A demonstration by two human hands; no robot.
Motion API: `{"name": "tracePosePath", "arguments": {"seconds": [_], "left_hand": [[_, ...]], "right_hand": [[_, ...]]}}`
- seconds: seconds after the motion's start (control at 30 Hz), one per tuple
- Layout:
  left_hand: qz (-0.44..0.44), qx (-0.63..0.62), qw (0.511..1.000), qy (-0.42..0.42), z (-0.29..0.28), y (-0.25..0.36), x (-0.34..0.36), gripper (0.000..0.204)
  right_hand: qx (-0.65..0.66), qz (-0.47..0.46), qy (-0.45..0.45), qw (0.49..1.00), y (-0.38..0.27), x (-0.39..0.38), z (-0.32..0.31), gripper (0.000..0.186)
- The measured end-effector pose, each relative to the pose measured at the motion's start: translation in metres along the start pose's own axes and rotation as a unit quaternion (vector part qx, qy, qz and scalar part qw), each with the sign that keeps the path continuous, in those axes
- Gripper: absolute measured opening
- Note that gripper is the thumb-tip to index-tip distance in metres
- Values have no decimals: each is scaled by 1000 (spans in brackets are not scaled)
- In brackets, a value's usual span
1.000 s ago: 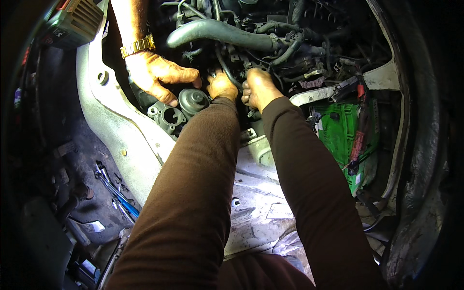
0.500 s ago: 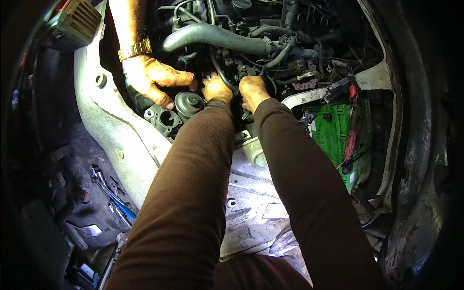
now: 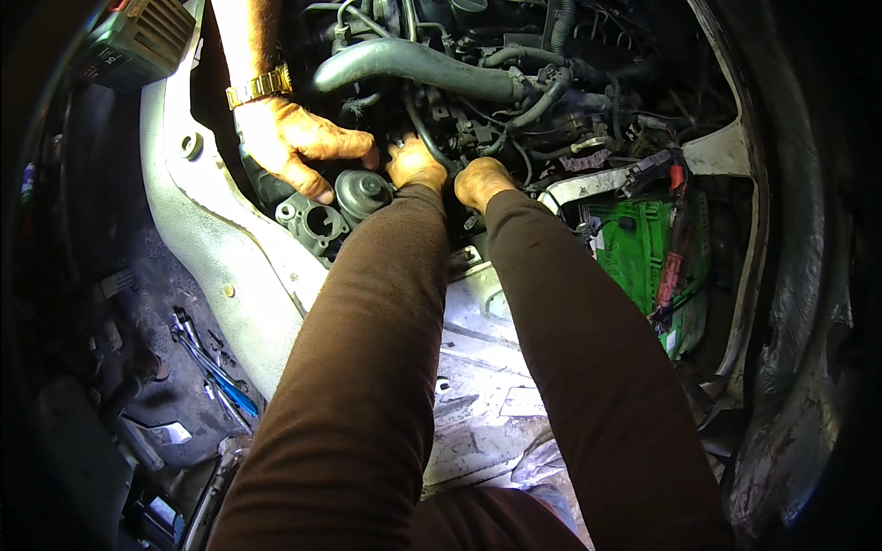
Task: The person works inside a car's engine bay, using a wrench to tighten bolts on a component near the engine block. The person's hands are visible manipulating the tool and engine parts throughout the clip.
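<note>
Both my arms, in brown sleeves, reach down into a vehicle's engine bay. My left hand is deep among the engine parts, beside a round black cap and a dark hose. Its fingers look bent inward, their tips hidden. Just right of it, my right hand is curled closed, its back toward me; whatever it grips is hidden. From the upper left comes another person's hand, wearing a gold watch. Its fingers spread over the cap and a grey flange with a round hole.
A thick grey pipe crosses beyond my hands. To the right sits a green battery with a red-wrapped cable. A pale body panel curves along the left. Tools lie on the floor; a vented case stands upper left.
My right hand has drawn slightly back toward me and turned a little. My left hand and the other person's hand stay nearly in place; the whole view has shifted slightly.
</note>
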State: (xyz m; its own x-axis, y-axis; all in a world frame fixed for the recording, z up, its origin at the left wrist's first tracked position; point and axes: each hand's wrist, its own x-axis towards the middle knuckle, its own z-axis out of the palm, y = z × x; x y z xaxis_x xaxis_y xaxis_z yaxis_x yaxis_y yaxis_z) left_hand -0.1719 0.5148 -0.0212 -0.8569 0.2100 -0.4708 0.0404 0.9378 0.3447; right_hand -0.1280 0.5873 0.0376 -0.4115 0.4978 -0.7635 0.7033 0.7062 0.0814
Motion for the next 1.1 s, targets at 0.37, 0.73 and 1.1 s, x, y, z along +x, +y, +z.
{"name": "tracePosePath", "arguments": {"seconds": [0.37, 0.73, 1.1], "left_hand": [[0, 24, 1000, -3, 5, -5, 4, 46], [-5, 16, 1000, -5, 3, -5, 6, 49], [3, 23, 1000, -12, 3, -9, 2, 49]], "right_hand": [[-167, -101, -41, 980, -9, 12, 9, 33], [-167, -59, -52, 983, -7, 22, 18, 39], [561, 123, -22, 818, -3, -2, -12, 30]]}}
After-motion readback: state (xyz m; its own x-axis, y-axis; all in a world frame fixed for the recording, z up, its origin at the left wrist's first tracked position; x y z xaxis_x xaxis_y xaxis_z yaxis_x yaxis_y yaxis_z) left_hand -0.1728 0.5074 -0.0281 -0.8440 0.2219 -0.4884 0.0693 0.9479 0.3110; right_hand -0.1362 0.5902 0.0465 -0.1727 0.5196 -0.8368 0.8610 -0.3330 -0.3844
